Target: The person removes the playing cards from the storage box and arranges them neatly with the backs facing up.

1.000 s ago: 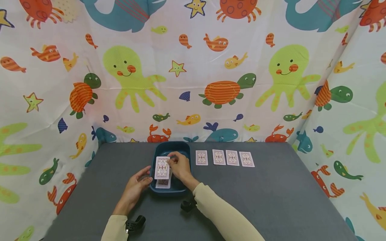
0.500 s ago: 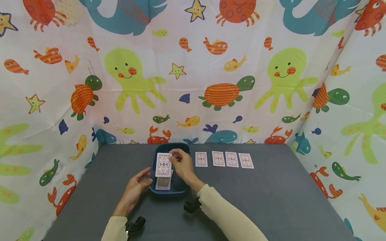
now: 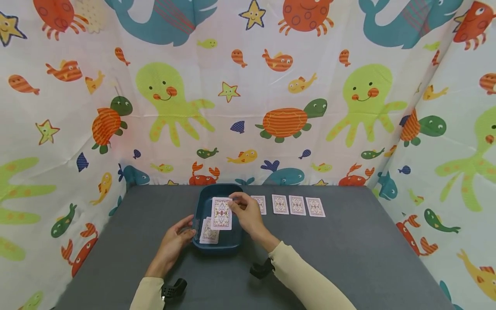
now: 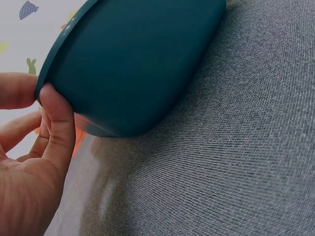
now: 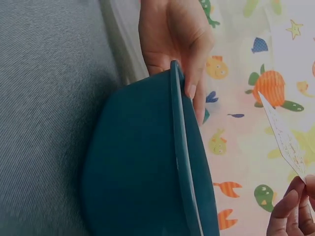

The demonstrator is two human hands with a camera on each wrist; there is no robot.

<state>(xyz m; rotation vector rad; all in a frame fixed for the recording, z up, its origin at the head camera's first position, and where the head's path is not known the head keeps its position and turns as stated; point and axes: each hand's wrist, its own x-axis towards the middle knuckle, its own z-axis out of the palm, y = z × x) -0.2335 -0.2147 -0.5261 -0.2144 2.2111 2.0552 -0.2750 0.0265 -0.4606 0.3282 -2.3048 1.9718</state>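
A patterned playing card (image 3: pixel 221 214) hangs over the dark teal tub (image 3: pixel 229 243), its upper right corner pinched by my right hand (image 3: pixel 249 219). In the right wrist view the same card (image 5: pixel 284 137) tilts edge-on above the rim, between thumb and fingers (image 5: pixel 285 209). My left hand (image 3: pixel 173 244) grips the tub's left side; the left wrist view has the thumb (image 4: pixel 59 110) against the outer wall just under the rim. More cards (image 3: pixel 209 233) lie back up in the tub, overlapping; how many cannot be told.
Right of the tub, several cards lie back up in a row on the grey table (image 3: pixel 341 254); the leftmost card (image 3: pixel 260 203) is partly behind my right hand, the rightmost card (image 3: pixel 315 207) farthest off. A sea-animal print curtain (image 3: pixel 248 107) hangs behind.
My right hand has lifted the card off the others in the tub and carried it rightward, uncovering more of the cards below. The left hand has stayed on the tub.
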